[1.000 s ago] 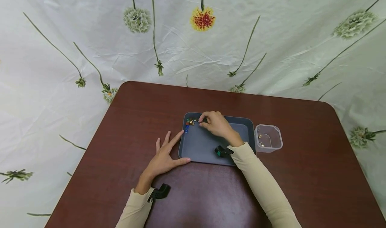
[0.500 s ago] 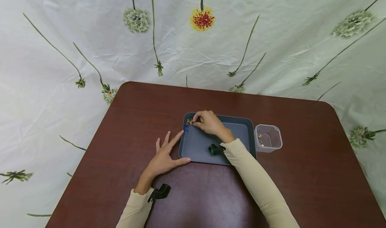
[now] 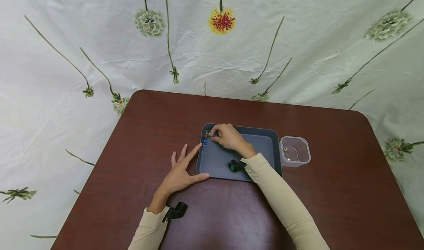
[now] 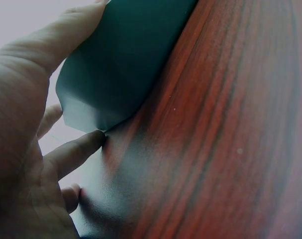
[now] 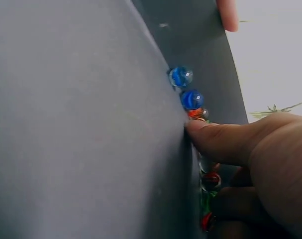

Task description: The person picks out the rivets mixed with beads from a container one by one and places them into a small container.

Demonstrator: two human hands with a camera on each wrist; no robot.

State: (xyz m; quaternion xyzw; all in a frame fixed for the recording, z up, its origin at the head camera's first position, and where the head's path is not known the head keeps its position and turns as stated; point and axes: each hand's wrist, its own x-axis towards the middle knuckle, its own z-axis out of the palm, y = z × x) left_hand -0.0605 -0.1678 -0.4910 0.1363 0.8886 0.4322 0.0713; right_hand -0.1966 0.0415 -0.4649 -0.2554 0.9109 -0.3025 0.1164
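Glass marbles line the far left corner of the grey tray [image 3: 228, 161]. Two blue marbles [image 5: 191, 99] sit along its left wall, with an orange one [image 5: 196, 113] behind them. My right hand [image 3: 228, 136] reaches into that corner, thumb and curled fingers around marbles there. In the right wrist view, red and green marbles [image 5: 210, 180] show between thumb and fingers; the exact grip is partly hidden. My left hand [image 3: 179, 174] lies spread at the tray's near left corner. Its index finger touches the left rim and its thumb the front rim [image 4: 98, 50].
A clear plastic container [image 3: 294, 152] stands against the tray's right side with a few small marbles inside. The dark red-brown table [image 3: 331, 191] extends around the tray. Behind it hangs a white flower-print cloth [image 3: 298, 33].
My right hand has moved a little left along the tray's far side to the marbles in the corner, then nearly stopped. My left hand has stayed in place.
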